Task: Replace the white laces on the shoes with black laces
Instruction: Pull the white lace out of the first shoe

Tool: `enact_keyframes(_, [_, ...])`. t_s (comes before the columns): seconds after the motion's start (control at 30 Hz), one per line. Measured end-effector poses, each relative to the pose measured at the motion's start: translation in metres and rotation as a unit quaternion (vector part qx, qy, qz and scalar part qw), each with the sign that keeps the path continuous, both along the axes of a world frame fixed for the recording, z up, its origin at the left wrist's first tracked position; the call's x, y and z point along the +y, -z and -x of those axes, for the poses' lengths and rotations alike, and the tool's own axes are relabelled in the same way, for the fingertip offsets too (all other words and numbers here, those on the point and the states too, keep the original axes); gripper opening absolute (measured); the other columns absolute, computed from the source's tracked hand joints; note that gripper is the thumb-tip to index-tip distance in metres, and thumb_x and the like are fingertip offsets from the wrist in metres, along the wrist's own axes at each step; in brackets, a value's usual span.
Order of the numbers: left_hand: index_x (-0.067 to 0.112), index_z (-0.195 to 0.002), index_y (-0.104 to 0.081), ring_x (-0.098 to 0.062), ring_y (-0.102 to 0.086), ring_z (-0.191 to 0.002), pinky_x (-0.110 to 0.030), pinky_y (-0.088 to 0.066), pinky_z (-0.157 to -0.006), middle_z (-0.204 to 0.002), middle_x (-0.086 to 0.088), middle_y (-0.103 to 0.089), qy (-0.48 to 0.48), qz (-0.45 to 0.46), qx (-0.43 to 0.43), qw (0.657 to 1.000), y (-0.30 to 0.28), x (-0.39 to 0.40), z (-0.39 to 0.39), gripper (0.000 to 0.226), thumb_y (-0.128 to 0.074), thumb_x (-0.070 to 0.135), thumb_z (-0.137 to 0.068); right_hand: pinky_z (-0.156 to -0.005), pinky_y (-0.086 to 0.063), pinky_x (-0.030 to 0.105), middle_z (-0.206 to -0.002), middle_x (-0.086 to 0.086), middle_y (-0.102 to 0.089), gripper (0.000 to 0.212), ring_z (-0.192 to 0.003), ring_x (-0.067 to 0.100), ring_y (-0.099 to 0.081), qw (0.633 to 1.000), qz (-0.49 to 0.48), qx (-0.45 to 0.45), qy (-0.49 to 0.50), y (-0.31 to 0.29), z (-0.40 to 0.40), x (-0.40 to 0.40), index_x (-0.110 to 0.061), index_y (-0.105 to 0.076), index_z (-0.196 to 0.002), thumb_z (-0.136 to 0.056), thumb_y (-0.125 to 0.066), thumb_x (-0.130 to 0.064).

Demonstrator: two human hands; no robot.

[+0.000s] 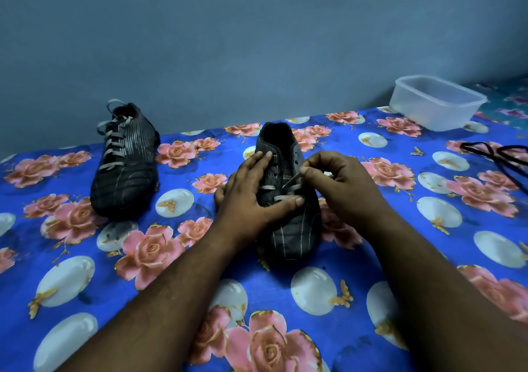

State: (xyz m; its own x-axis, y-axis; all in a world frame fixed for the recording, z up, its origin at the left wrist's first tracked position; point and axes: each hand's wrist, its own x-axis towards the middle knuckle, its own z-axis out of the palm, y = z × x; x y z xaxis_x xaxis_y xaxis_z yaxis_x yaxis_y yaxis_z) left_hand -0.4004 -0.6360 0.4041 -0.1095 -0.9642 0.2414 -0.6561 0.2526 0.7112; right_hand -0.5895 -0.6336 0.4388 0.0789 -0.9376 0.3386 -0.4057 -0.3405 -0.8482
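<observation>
Right now the near shoe (288,200) sits mid-desk on the floral cloth (200,286), its upper eyelets already bare. My left hand (251,197) lies flat across its side, fingers straight, pinning it down. My right hand (337,183) pinches the white lace (291,183) just above the remaining crossings. That lace looks flat, limp and light, so it should slide freely if gripped near the eyelet and drawn in line with the hole; pulling sideways may snag it. The other shoe (125,160), fully laced, stands to the left. Black laces (497,154) wait at the right edge, beyond them a plastic tub (437,103).
</observation>
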Motion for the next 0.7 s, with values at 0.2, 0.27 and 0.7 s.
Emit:
enact_keyframes(0.2, [0.053, -0.15, -0.03, 0.0, -0.018, -0.148, -0.046, -0.008, -0.122, -0.16, 0.029, -0.019, 0.0, -0.013, 0.007, 1.0, -0.004, 0.003, 0.0, 0.109, -0.055, 0.089, -0.05, -0.056, -0.036, 0.028, -0.059, -0.007, -0.056, 0.019, -0.059, 0.007, -0.048, 0.986, -0.063, -0.023, 0.156, -0.002, 0.018, -0.011, -0.009, -0.064, -0.075, -0.091, -0.059, -0.017])
enact_keyframes(0.27, [0.054, -0.15, -0.03, 0.0, -0.018, -0.148, -0.048, -0.008, -0.122, -0.159, 0.03, -0.019, 0.0, -0.015, 0.009, 1.0, -0.005, 0.004, 0.0, 0.109, -0.055, 0.089, -0.05, -0.061, -0.04, 0.033, -0.064, -0.006, -0.057, 0.021, -0.068, 0.017, -0.053, 0.975, -0.079, 0.044, 0.203, 0.0, 0.022, -0.013, -0.01, -0.061, -0.077, -0.092, -0.056, -0.024])
enact_keyframes(0.7, [0.049, -0.15, -0.034, -0.001, -0.022, -0.148, -0.051, -0.016, -0.123, -0.16, 0.025, -0.024, 0.005, -0.007, 0.03, 1.0, -0.005, 0.004, 0.001, 0.108, -0.057, 0.088, -0.052, -0.096, -0.039, 0.047, -0.1, -0.015, -0.068, 0.023, -0.108, 0.016, -0.051, 0.948, 0.091, 0.3, 0.052, -0.003, 0.0, 0.004, -0.037, -0.074, -0.106, -0.091, -0.067, -0.051])
